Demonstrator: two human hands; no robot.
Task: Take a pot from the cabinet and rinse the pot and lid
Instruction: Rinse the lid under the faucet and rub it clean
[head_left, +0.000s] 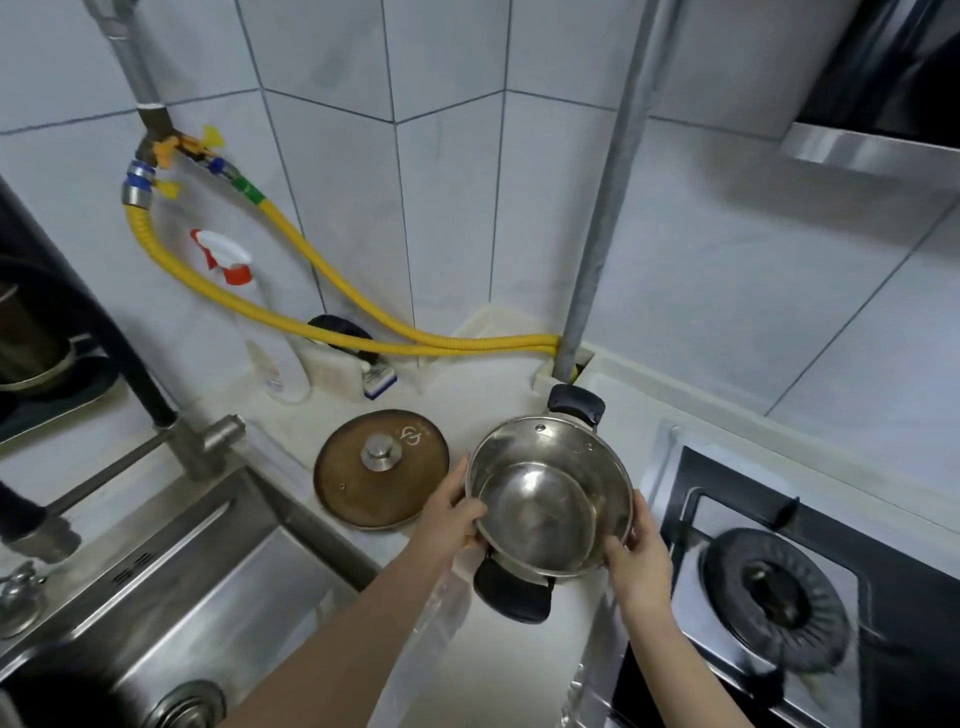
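Pot (545, 509), steel with two black handles, sits over the white worktop (498, 384) between the sink (171, 587) and the stove (779, 587), tilted so its empty inside faces the camera. Whether its base touches the worktop cannot be told. The left hand (452, 514) grips the pot's left rim, thumb curled over the edge onto the inner wall, fingers behind the outside. The right hand (641, 556) holds the lower right rim the same way, thumb inside, fingers wrapped round the wall. So each grip is clamped on the pot. One black handle points toward the person, between the wrists; the other points away, toward the wall.

The lid (382, 470), brownish glass with a metal knob, lies flat on the worktop just left of the pot, knob up, close to the left hand but apart from it.

A tap (202, 441) stands at the sink's back corner. A spray bottle (260, 322) stands by the tiled wall, with yellow hoses (332, 291) running behind it. A burner (774, 597) sits on the stove at right.
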